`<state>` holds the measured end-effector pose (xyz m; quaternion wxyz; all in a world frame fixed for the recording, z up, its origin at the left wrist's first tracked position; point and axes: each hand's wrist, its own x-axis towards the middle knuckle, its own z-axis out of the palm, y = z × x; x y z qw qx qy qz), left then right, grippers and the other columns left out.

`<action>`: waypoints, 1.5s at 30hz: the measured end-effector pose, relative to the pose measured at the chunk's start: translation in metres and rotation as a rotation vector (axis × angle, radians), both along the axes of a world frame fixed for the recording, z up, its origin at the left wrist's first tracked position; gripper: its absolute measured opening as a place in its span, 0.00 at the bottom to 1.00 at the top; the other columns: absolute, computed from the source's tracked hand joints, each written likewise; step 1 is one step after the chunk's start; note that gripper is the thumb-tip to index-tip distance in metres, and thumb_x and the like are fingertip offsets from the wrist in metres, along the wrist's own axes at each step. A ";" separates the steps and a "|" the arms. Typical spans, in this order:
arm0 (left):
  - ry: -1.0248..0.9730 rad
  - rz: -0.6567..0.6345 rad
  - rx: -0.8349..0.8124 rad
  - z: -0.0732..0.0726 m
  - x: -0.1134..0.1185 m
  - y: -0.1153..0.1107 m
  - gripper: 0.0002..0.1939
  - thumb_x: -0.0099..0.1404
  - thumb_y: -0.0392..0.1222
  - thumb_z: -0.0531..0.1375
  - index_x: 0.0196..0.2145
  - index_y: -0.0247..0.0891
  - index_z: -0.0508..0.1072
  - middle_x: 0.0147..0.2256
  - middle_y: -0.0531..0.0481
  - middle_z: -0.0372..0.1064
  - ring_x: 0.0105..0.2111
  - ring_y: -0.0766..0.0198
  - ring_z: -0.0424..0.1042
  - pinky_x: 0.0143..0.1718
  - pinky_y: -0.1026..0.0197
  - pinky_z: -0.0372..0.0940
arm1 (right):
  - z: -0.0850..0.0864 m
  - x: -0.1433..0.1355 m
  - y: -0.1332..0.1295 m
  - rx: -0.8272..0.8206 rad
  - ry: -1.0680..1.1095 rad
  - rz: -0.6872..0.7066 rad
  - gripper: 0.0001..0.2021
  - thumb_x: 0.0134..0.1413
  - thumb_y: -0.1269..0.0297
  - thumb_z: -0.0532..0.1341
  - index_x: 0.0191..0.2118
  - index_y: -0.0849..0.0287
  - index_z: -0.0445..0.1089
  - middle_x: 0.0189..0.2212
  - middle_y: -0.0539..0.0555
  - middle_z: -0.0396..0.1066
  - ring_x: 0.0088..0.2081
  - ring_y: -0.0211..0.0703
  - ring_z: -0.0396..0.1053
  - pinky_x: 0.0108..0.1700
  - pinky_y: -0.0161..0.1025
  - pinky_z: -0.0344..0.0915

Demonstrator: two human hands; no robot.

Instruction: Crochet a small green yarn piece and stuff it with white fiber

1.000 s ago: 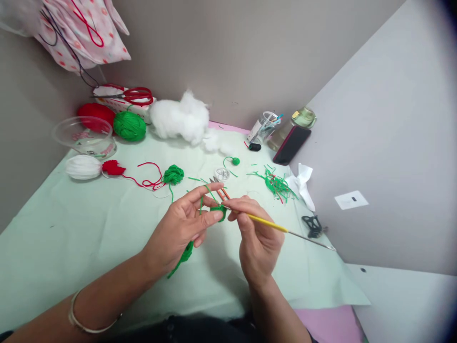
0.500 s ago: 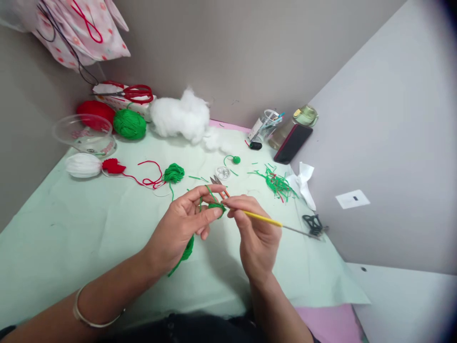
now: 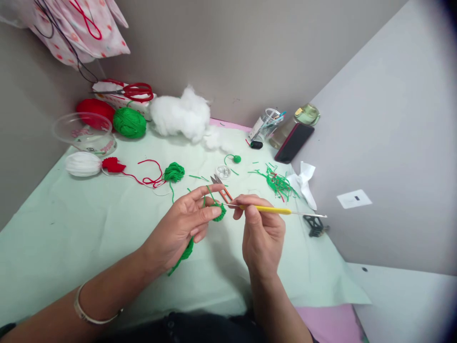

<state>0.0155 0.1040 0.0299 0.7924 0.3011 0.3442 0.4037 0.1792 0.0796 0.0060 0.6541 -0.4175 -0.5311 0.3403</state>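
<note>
My left hand (image 3: 178, 228) pinches a small green crocheted piece (image 3: 219, 213) between thumb and fingers, with green yarn running over its raised index finger. A yellow-handled crochet hook (image 3: 273, 209) lies in the closed fingers of my right hand (image 3: 263, 238); its thin metal tip reaches to the green piece, and its other metal end points right. Below my left palm hangs more green yarn work (image 3: 187, 250). Just behind the fingers lie small orange-handled snips (image 3: 224, 193). Whether a loop sits on the hook tip is too small to tell.
At the back left are a clear tub (image 3: 84, 138), green yarn (image 3: 129, 122), red scissors (image 3: 138, 92) and white stuffing (image 3: 182, 114). Green scraps (image 3: 278, 183), a phone (image 3: 294, 143) and a clear cup (image 3: 266, 125) stand or lie at right. Walls enclose the table.
My right hand and the hook have moved slightly right, and the hook lies more level. More of the green piece shows beside my left thumb.
</note>
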 end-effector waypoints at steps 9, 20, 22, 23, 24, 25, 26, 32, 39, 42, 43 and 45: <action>0.048 0.118 0.093 0.000 0.004 -0.003 0.10 0.62 0.38 0.73 0.42 0.40 0.82 0.35 0.57 0.68 0.18 0.81 0.53 0.16 0.75 0.55 | 0.001 -0.007 -0.004 0.224 -0.331 -0.213 0.09 0.69 0.70 0.60 0.45 0.52 0.78 0.35 0.50 0.80 0.34 0.41 0.75 0.44 0.47 0.69; 0.025 0.098 0.035 0.001 0.003 -0.002 0.19 0.62 0.38 0.73 0.51 0.41 0.79 0.32 0.59 0.67 0.17 0.82 0.50 0.16 0.76 0.52 | 0.000 -0.011 -0.005 0.247 -0.202 -0.203 0.10 0.71 0.68 0.58 0.44 0.53 0.77 0.36 0.50 0.80 0.29 0.38 0.72 0.46 0.48 0.70; 0.040 0.129 0.058 0.000 0.003 -0.002 0.17 0.61 0.38 0.74 0.48 0.41 0.81 0.33 0.58 0.68 0.18 0.81 0.51 0.16 0.76 0.53 | 0.000 -0.012 -0.004 0.243 -0.203 -0.233 0.10 0.71 0.69 0.57 0.44 0.53 0.77 0.35 0.49 0.79 0.28 0.38 0.71 0.45 0.48 0.70; 0.045 0.141 0.068 -0.001 0.004 -0.002 0.16 0.60 0.38 0.74 0.47 0.41 0.81 0.33 0.58 0.68 0.18 0.81 0.52 0.16 0.76 0.54 | -0.001 -0.012 -0.005 0.254 -0.244 -0.254 0.10 0.71 0.70 0.57 0.44 0.53 0.77 0.35 0.49 0.79 0.29 0.38 0.71 0.46 0.48 0.70; 0.047 0.148 0.077 -0.001 0.005 -0.003 0.15 0.60 0.37 0.74 0.45 0.41 0.82 0.32 0.58 0.68 0.19 0.80 0.53 0.16 0.75 0.54 | -0.002 -0.012 -0.005 0.281 -0.305 -0.280 0.10 0.71 0.71 0.57 0.45 0.54 0.76 0.35 0.49 0.79 0.30 0.39 0.72 0.46 0.49 0.70; 0.046 0.149 0.083 -0.002 0.005 -0.003 0.14 0.59 0.36 0.74 0.44 0.41 0.82 0.31 0.58 0.67 0.19 0.80 0.54 0.16 0.75 0.54 | -0.003 -0.012 -0.006 0.322 -0.377 -0.308 0.11 0.70 0.72 0.57 0.46 0.54 0.76 0.35 0.50 0.79 0.32 0.40 0.74 0.48 0.49 0.70; 0.043 0.146 0.084 -0.002 0.005 -0.003 0.13 0.59 0.34 0.74 0.42 0.41 0.82 0.30 0.59 0.66 0.19 0.79 0.54 0.16 0.75 0.54 | -0.004 -0.011 -0.007 0.372 -0.445 -0.333 0.11 0.70 0.72 0.57 0.46 0.55 0.76 0.35 0.50 0.80 0.34 0.41 0.76 0.49 0.50 0.69; 0.012 0.117 0.032 -0.001 0.004 -0.002 0.13 0.61 0.32 0.71 0.43 0.39 0.81 0.31 0.59 0.68 0.17 0.81 0.52 0.17 0.74 0.53 | -0.005 -0.013 -0.008 0.352 -0.340 -0.285 0.11 0.71 0.70 0.57 0.46 0.54 0.77 0.32 0.50 0.78 0.31 0.41 0.75 0.49 0.52 0.69; 0.038 0.124 0.030 0.001 0.007 -0.003 0.15 0.59 0.34 0.73 0.44 0.40 0.81 0.32 0.58 0.69 0.18 0.79 0.51 0.16 0.73 0.53 | -0.005 -0.012 -0.007 0.328 -0.387 -0.348 0.11 0.70 0.71 0.57 0.46 0.53 0.77 0.34 0.50 0.80 0.31 0.41 0.74 0.50 0.52 0.69; 0.023 0.103 0.033 -0.001 0.008 -0.003 0.11 0.58 0.32 0.73 0.39 0.39 0.82 0.33 0.57 0.69 0.19 0.79 0.52 0.17 0.73 0.54 | -0.007 -0.010 -0.009 0.417 -0.496 -0.321 0.11 0.69 0.72 0.58 0.47 0.54 0.77 0.37 0.52 0.81 0.36 0.43 0.77 0.53 0.54 0.68; 0.018 0.101 0.030 -0.002 0.008 -0.003 0.11 0.58 0.31 0.72 0.39 0.39 0.82 0.34 0.56 0.70 0.19 0.79 0.53 0.17 0.73 0.54 | -0.007 -0.009 -0.010 0.424 -0.496 -0.286 0.10 0.69 0.72 0.58 0.47 0.55 0.77 0.37 0.52 0.81 0.36 0.43 0.78 0.53 0.54 0.68; 0.015 0.103 0.027 -0.003 0.008 -0.003 0.11 0.58 0.31 0.72 0.40 0.39 0.82 0.36 0.55 0.72 0.19 0.80 0.53 0.17 0.73 0.54 | -0.007 -0.009 -0.010 0.398 -0.449 -0.257 0.10 0.69 0.71 0.58 0.47 0.55 0.77 0.35 0.51 0.81 0.34 0.42 0.76 0.52 0.52 0.68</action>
